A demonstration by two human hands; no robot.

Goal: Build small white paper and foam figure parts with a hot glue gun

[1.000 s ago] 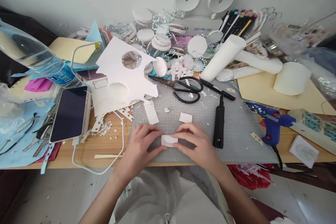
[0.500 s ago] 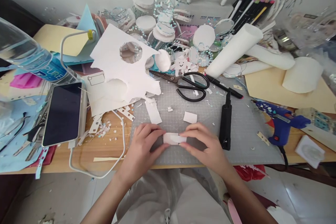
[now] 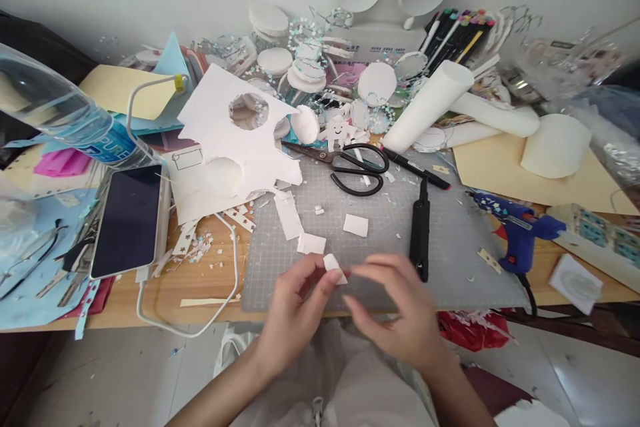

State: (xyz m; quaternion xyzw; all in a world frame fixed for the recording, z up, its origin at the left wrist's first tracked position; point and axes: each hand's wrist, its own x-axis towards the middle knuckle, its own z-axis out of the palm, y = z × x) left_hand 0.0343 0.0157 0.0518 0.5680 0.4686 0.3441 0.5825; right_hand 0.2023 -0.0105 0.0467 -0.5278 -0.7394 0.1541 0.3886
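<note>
My left hand [image 3: 295, 310] pinches a small white paper piece [image 3: 333, 264] between thumb and forefinger, lifted just above the near edge of the grey cutting mat [image 3: 450, 260]. My right hand [image 3: 403, 313] is beside it, fingers stretched leftward and apart from the thumb, with the forefinger tip at the piece's right corner. Two more white paper pieces [image 3: 311, 243] [image 3: 355, 225] lie flat on the mat just beyond my hands.
A black craft knife [image 3: 420, 230] and black scissors [image 3: 357, 170] lie on the mat, with a blue glue gun [image 3: 515, 230] at its right. At the left are a phone [image 3: 130, 220], its white cable [image 3: 220, 310], a water bottle [image 3: 65, 113] and cut white sheets [image 3: 240, 137]. White rolls [image 3: 430, 107] and markers [image 3: 455, 30] are behind.
Both hands rose off the mat and drew back toward me. The piece they pressed down is now a smaller one in my left fingers, and another white piece lies on the mat.
</note>
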